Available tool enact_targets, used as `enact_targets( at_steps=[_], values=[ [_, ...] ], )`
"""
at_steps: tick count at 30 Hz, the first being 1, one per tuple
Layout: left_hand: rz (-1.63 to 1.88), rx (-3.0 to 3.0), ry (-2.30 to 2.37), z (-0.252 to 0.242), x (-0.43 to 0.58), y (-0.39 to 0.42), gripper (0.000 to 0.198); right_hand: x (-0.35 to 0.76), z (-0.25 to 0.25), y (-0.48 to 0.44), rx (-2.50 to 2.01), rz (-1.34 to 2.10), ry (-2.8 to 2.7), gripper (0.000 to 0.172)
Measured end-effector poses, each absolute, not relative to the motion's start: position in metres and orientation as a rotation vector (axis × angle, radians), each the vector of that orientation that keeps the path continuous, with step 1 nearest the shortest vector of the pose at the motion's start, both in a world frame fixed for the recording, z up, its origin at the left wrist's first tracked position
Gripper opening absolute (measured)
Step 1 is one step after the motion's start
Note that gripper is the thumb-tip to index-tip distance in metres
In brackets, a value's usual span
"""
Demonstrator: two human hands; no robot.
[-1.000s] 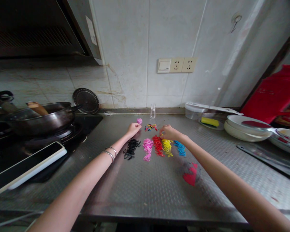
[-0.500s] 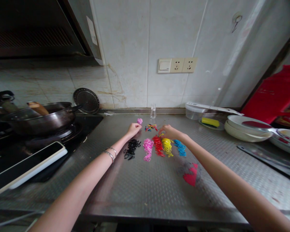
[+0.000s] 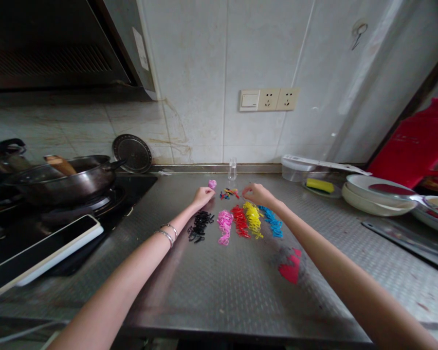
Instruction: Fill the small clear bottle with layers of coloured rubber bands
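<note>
My left hand rests on the counter with its fingers curled closed; what they hold, if anything, is hidden. A small pink bundle lies just beyond its fingertips. Between the hands is a small pile of mixed-colour rubber bands. My right hand, fingers bent in a pinch, is right of that pile; anything in it is too small to make out. Nearer me lie sorted rubber bands: black, pink, red, yellow and blue.
A clear small bottle stands by the wall. To the left are a phone-like device and a pan on the stove. At right sit a plastic tub, a yellow sponge, stacked bowls and a cleaver-like blade.
My right hand has lifted away from the top of the yellow pile and shifted slightly back toward the wall. My left hand stays in place, still closed.
</note>
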State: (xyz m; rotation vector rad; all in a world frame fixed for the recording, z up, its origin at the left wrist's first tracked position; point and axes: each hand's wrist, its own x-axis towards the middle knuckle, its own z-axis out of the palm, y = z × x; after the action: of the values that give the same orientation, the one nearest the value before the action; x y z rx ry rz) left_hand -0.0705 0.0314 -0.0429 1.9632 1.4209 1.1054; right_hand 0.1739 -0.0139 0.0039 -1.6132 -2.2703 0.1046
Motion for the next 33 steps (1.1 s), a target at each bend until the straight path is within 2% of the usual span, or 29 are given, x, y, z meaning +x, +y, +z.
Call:
enact_targets(
  at_steps=[13, 27, 33],
  values=[
    [1.119, 1.945, 1.402, -0.043, -0.072, 0.031, 0.024, 0.157, -0.012, 0.005, -1.773, 0.159, -2.196, 0.027],
    [1.264, 1.78, 1.169, -0.044, -0.071, 0.031, 0.019, 0.167, 0.014, -0.008, -1.368, 0.25, -2.155, 0.018],
    [1.203, 1.692, 1.201, -0.012, -0.075, 0.014, 0.029, 0.16, 0.025, -0.016, -1.239, 0.346, -2.195, 0.014]
  ],
)
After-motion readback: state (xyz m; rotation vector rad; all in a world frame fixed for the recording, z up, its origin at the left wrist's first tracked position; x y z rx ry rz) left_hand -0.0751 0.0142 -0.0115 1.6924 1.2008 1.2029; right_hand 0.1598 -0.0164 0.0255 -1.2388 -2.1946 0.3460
